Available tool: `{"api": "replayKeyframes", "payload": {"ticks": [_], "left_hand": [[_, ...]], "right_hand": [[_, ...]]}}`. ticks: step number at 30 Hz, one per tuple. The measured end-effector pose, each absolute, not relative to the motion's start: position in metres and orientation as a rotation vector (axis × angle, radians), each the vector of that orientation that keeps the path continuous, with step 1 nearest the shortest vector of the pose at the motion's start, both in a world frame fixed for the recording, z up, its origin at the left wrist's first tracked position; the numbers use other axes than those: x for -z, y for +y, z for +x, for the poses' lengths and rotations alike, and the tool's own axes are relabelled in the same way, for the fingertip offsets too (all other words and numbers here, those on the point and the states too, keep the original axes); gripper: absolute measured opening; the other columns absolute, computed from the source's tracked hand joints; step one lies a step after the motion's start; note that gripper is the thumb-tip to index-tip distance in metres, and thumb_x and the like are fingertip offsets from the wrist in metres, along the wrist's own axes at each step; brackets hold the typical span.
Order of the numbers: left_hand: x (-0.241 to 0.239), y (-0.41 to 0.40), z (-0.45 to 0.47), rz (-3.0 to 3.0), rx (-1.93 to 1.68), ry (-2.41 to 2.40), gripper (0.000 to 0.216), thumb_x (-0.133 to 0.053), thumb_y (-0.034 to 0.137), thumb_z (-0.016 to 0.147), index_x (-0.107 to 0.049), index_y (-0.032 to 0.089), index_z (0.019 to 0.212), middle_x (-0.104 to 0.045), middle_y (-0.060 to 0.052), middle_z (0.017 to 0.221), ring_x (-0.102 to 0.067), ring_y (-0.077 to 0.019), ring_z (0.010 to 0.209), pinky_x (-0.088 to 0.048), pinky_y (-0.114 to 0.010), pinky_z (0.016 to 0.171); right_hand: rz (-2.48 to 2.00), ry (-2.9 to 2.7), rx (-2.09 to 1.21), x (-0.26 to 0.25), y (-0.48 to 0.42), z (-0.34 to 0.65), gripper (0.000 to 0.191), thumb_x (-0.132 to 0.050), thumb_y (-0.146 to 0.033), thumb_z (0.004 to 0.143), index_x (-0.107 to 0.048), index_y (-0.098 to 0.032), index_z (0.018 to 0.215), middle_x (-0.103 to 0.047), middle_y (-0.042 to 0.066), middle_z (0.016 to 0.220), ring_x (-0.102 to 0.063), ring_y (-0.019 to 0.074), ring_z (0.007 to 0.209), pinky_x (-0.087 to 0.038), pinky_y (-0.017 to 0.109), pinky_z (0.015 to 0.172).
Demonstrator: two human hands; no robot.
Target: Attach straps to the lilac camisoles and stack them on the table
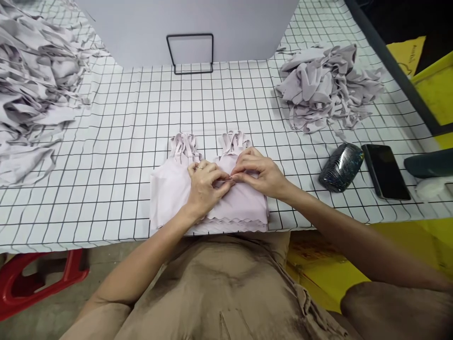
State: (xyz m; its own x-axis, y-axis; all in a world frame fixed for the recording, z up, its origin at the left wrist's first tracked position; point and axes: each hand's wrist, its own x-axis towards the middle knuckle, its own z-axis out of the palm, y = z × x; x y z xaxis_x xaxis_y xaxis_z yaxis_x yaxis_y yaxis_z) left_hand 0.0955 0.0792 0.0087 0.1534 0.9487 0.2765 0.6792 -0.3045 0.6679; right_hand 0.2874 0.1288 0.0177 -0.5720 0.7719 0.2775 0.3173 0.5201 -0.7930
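Note:
A stack of pale pink strappy tops (170, 186) lies flat at the table's front edge, its straps bunched in two clusters at the far side and its near hems wavy. Over the middle of the stack, my left hand (205, 184) is closed, thumb and forefinger pinched together; a ring shows on one finger. My right hand (260, 172) pinches from the other side, its fingertips almost meeting the left ones. Between the two pinches runs a thin thread (223, 180), too fine to make out where it starts or ends.
Loose heaps of similar garments lie at the left (38, 80) and back right (325, 89). A grey-white board (191, 23) with a black wire stand (193, 72) is at the back. At the right are a dark glossy case (341, 167), a phone (386, 171) and a dark cylinder (430, 163).

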Motion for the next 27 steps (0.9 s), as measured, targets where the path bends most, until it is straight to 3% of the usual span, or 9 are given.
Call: {"api": "replayKeyframes", "payload": {"ticks": [27], "left_hand": [[-0.0055,0.0800,0.0956,2.062,-0.913,1.564,0.016,-0.079,0.027,0.082,-0.068,0.022,0.073,-0.064,0.003,0.071,-0.056,-0.0193,0.084,-0.026,-0.042,0.095]], "right_hand": [[-0.878,-2.038,-0.976,-0.0151,0.1235,0.2844,0.008,-0.071,-0.027,0.088,-0.073,-0.026,0.081,-0.069,0.002,0.075,-0.056,0.0218,0.089,-0.048,0.044,0.088]]}}
